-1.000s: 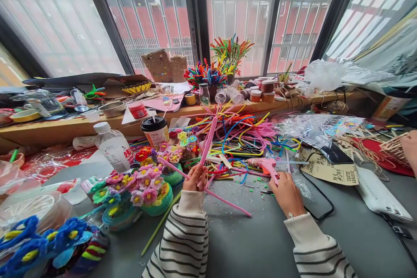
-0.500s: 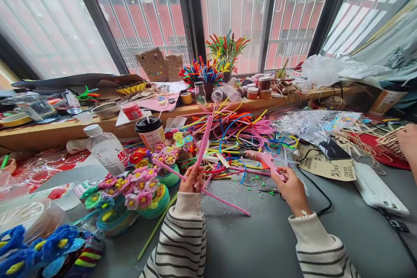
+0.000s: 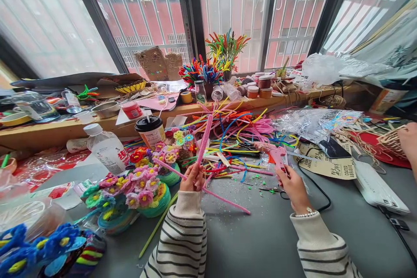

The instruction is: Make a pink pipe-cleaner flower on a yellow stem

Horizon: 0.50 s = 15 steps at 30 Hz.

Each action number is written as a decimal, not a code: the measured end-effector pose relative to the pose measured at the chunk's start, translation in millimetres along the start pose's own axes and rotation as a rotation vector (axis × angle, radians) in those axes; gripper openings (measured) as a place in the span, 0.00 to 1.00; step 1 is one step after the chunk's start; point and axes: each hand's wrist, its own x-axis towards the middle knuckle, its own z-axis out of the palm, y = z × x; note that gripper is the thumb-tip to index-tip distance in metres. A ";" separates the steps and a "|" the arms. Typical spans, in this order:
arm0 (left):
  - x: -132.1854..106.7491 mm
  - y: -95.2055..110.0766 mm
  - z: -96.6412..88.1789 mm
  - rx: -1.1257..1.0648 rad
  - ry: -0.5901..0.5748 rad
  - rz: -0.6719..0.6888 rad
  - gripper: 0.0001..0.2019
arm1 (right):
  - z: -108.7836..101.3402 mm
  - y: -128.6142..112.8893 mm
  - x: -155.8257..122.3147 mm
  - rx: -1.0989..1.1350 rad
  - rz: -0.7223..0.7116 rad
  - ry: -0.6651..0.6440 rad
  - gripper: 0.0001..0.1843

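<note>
My left hand (image 3: 192, 178) is closed around a bundle of pink pipe cleaners (image 3: 204, 141). Most of the bundle stands upright above the fist, while loose ends stick out to the left and to the lower right. In my right hand (image 3: 295, 189) is a pink glue gun (image 3: 276, 154), gripped by its handle, its nozzle pointing left. A glue stick juts from the back of the gun. Behind the hands lies a heap of loose pipe cleaners (image 3: 257, 126) in many colours. Scissors (image 3: 272, 190) rest on the table below the gun.
Pots of pipe-cleaner flowers (image 3: 143, 186) stand at the left, near a plastic bottle (image 3: 107, 150) and a lidded cup (image 3: 150, 131). On the right are sandpaper (image 3: 325, 163), a phone (image 3: 335, 147), a white device (image 3: 378, 186) and a black cable (image 3: 321, 186). Another person's hand (image 3: 408, 143) holds twine-wrapped work.
My right hand has moved slightly right and up, turning the glue gun so it sits more level and further right. My left hand and the pink bundle have stayed nearly still.
</note>
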 end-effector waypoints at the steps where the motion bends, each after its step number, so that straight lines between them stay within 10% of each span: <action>1: -0.1 0.8 0.7 -0.001 -0.007 -0.006 0.08 | 0.1 1.4 0.9 -0.016 -0.005 0.010 0.25; 15: -1.3 -1.9 3.5 -0.040 0.024 0.036 0.09 | -36.4 15.2 12.2 -0.650 -0.124 0.280 0.21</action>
